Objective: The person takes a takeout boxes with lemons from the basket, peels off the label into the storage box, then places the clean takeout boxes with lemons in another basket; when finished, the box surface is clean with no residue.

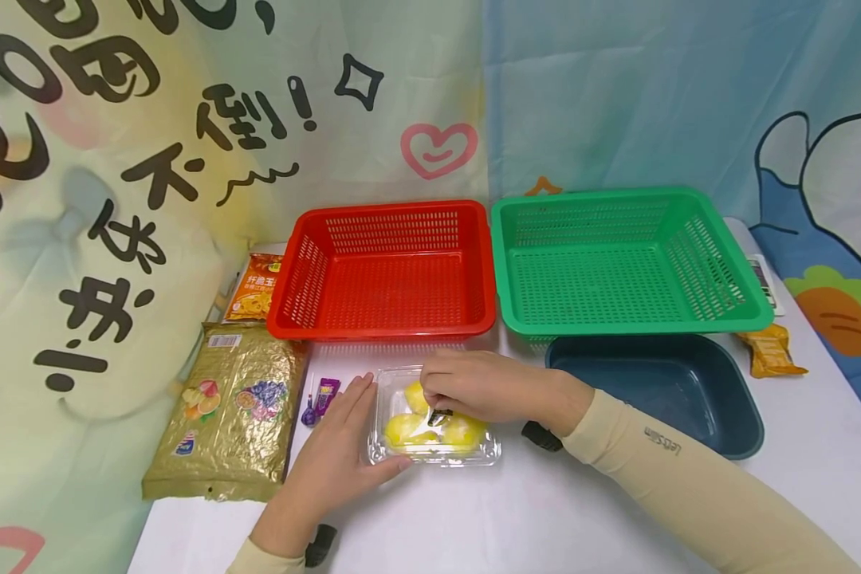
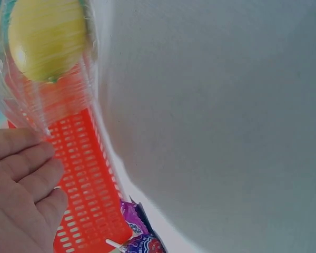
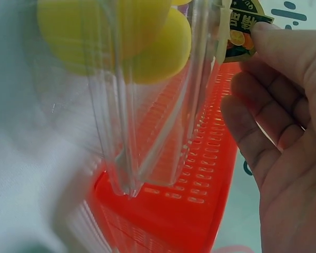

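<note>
A clear plastic box (image 1: 441, 459) holding yellow lemons (image 1: 405, 430) lies on the white table in the head view. My left hand (image 1: 337, 450) is at the box's left side, its fingers straight and its thumb along the front left corner. Over the lid, my right hand (image 1: 482, 388) pinches a dark label (image 3: 243, 32) with fruit pictures between thumb and forefinger, as the right wrist view shows. The label's underside is hidden. In the left wrist view, one lemon (image 2: 47, 42) shows through the clear wall, just beyond my fingertips.
Behind the box stand a red basket (image 1: 383, 335) and a green basket (image 1: 638, 326). A dark blue basin (image 1: 689, 363) sits right. Left are a gold bag (image 1: 222, 399), an orange snack bag (image 1: 253, 291), a lollipop (image 1: 309, 415) and a purple packet (image 1: 326, 394). An orange packet (image 1: 771, 351) lies far right.
</note>
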Tool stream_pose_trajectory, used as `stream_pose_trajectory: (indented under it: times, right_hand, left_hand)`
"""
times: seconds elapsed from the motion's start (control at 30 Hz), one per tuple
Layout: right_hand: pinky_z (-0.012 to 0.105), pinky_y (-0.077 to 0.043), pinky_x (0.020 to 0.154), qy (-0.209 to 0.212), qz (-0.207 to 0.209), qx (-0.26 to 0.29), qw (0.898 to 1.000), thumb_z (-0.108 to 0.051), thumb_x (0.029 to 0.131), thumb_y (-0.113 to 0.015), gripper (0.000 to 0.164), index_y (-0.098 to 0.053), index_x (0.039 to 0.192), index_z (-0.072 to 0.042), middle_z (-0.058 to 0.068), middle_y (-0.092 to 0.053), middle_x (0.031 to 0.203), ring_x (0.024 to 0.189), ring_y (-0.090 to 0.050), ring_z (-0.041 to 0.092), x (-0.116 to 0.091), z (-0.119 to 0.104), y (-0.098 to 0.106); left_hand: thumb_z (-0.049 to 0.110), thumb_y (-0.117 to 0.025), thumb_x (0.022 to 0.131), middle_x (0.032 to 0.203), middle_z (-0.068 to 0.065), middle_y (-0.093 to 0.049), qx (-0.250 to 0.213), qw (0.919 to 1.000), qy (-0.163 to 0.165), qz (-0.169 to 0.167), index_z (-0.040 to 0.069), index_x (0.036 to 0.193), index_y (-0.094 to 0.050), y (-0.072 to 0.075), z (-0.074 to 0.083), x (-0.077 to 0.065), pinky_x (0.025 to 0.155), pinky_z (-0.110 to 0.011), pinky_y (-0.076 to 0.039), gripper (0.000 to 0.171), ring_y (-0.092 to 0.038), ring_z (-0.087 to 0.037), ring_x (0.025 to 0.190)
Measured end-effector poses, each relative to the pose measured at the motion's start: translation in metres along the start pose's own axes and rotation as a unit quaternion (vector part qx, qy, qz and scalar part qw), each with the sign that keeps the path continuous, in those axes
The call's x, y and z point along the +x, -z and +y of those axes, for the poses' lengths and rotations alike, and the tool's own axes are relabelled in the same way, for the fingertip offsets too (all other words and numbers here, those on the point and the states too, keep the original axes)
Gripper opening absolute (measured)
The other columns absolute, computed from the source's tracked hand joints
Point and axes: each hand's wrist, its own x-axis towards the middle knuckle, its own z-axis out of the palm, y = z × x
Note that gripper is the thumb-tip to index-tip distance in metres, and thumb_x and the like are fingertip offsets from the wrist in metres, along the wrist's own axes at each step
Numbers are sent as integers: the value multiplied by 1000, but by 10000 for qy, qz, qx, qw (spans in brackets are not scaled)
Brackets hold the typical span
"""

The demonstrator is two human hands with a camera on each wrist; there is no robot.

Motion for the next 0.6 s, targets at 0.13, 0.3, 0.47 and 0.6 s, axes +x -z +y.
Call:
stream_pose_trajectory:
  times: [0.13,0.3,0.47,0.6]
  right_hand:
    - [18,-50,80,65,105,-15,9999,-23,102,-69,11,-59,99,-23,-11,-56,95,96,-52,7,-2,0,0]
    - [18,-51,82,68,170,-9,9998,-22,102,-69,11,-58,99,-22,-11,-57,96,96,-52,8,-6,0,2]
    - [18,-52,84,9,155,108,9998,-23,101,-70,12,-58,101,-22,-10,-58,99,99,-53,8,-10,0,5]
    - [18,-53,88,1,196,124,9997,-24,101,-70,11,-59,102,-22,-11,-59,102,102,-54,7,-14,1,5]
  left_hand:
    - [75,-76,78,170,-12,-35,-9,10000,6,5,4,162,-36,0,0,-1,127,-50,-35,117,-32,-31,159]
    - [75,-76,79,170,-12,-35,1,10000,13,10,4,162,-36,0,0,-1,126,-50,-36,116,-32,-31,159]
    - [75,-76,79,170,-12,-36,13,10000,16,8,4,162,-36,1,1,-1,126,-51,-37,116,-32,-30,159]
    - [75,-76,79,170,-12,-36,12,10000,14,15,4,162,-36,1,2,-1,126,-51,-37,116,-33,-31,159]
